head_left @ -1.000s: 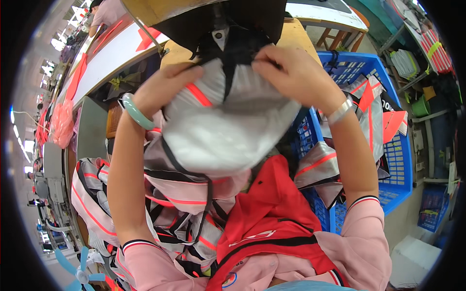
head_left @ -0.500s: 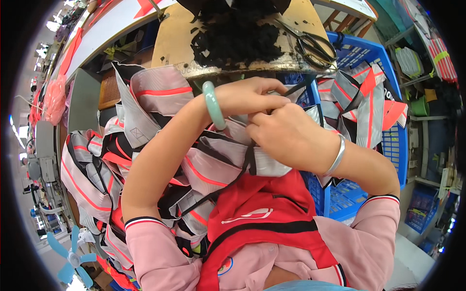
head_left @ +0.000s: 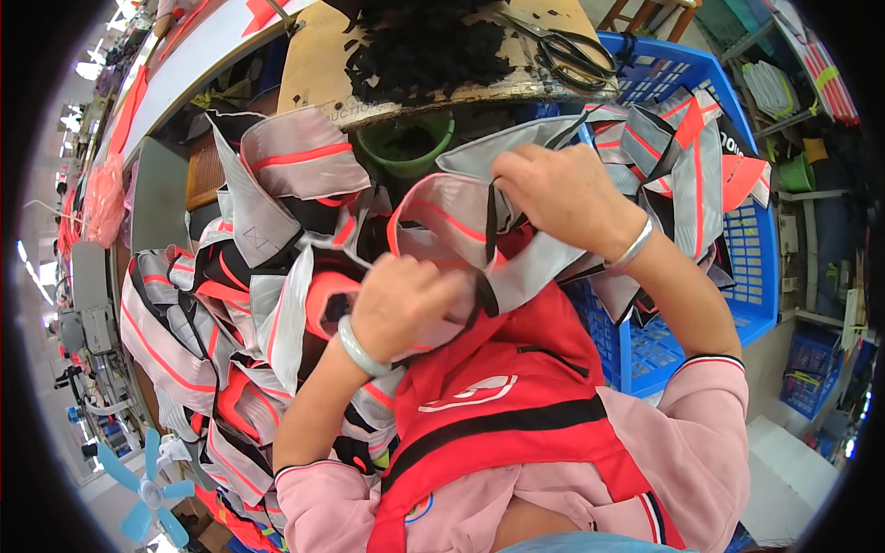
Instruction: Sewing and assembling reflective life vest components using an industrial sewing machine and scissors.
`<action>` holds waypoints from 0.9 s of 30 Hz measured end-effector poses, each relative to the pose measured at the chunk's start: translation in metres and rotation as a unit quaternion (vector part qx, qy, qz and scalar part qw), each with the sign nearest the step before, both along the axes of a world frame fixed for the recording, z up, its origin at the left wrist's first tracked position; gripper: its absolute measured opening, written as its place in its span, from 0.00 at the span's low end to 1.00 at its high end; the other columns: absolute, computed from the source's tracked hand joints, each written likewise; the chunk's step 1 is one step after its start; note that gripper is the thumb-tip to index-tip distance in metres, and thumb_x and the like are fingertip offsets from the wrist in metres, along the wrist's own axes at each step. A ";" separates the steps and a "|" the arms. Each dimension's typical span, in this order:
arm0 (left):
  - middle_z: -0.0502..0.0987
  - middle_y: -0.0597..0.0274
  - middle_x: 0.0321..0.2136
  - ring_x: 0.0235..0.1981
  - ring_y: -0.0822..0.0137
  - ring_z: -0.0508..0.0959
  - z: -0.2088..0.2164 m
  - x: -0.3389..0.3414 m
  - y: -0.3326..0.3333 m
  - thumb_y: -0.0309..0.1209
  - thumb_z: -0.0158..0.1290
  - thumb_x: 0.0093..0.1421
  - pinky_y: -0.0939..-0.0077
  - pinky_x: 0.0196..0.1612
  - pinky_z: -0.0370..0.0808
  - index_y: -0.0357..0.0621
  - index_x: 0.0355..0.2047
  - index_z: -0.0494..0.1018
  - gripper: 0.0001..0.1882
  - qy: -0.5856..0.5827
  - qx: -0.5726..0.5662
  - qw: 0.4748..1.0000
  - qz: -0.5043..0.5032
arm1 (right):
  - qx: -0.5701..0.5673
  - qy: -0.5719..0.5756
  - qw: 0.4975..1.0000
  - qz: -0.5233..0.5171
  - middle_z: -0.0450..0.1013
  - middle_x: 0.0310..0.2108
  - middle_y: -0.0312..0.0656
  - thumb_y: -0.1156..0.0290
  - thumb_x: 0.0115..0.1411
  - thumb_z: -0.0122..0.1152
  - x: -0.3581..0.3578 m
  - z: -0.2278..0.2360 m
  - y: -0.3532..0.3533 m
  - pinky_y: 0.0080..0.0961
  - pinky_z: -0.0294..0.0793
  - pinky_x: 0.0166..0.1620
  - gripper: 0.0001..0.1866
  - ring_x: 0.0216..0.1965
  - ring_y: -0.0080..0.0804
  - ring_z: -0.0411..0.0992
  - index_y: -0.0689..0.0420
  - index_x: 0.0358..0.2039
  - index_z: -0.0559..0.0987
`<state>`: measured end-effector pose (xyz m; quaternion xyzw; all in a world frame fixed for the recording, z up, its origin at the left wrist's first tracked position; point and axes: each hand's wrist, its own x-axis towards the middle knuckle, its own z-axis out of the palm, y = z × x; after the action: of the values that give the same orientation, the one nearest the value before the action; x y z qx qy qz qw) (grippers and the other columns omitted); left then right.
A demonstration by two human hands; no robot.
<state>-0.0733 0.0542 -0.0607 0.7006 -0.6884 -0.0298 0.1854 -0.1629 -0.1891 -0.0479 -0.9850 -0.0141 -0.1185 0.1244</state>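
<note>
A grey fabric piece with red piping and a black strap (head_left: 466,230) hangs between both hands over my lap. My left hand (head_left: 401,304), with a pale green bangle at the wrist, is closed on its lower part and the black strap. My right hand (head_left: 562,198), with a silver bangle, pinches its upper edge near the blue basket. Below the hands lies my red apron with a black band (head_left: 498,405).
A heap of grey and red fabric pieces (head_left: 230,304) fills my left side. A blue plastic basket (head_left: 747,276) with more pieces stands at the right. Ahead, a wooden board (head_left: 323,74) carries black scraps (head_left: 424,46) and scissors (head_left: 572,51); a green bucket (head_left: 410,147) sits beneath.
One second ago both hands held a grey piece up high near the camera. They have come down to lap level and moved apart, the left hand lower.
</note>
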 end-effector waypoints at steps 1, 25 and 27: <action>0.64 0.67 0.21 0.24 0.66 0.69 0.008 -0.010 0.004 0.33 0.58 0.46 0.71 0.30 0.64 0.51 0.37 0.73 0.15 0.007 0.021 0.998 -0.055 | -0.002 -0.002 1.000 -0.002 0.73 0.26 0.41 0.68 0.57 0.57 -0.001 -0.001 -0.005 0.36 0.73 0.26 0.05 0.25 0.44 0.74 0.54 0.32 0.75; 0.73 0.53 0.31 0.35 0.50 0.74 0.079 0.167 0.024 0.20 0.48 0.52 0.63 0.38 0.71 0.47 0.41 0.78 0.17 -0.204 -0.102 0.947 0.226 | 0.288 0.097 0.952 0.040 0.72 0.22 0.40 0.67 0.56 0.61 -0.076 0.078 -0.008 0.23 0.67 0.28 0.09 0.22 0.27 0.69 0.59 0.33 0.77; 0.75 0.52 0.37 0.41 0.50 0.75 0.079 0.174 0.016 0.17 0.45 0.50 0.64 0.45 0.71 0.44 0.44 0.76 0.21 -0.122 -0.005 0.973 0.194 | 0.288 0.092 0.953 0.032 0.73 0.22 0.40 0.66 0.55 0.61 -0.066 0.078 -0.004 0.24 0.68 0.27 0.10 0.22 0.28 0.70 0.59 0.33 0.77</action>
<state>0.1003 0.0707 0.0188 0.8181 -0.5572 0.0957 0.1058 -0.2289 -0.1930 0.0298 -0.9130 0.0006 -0.0225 0.4074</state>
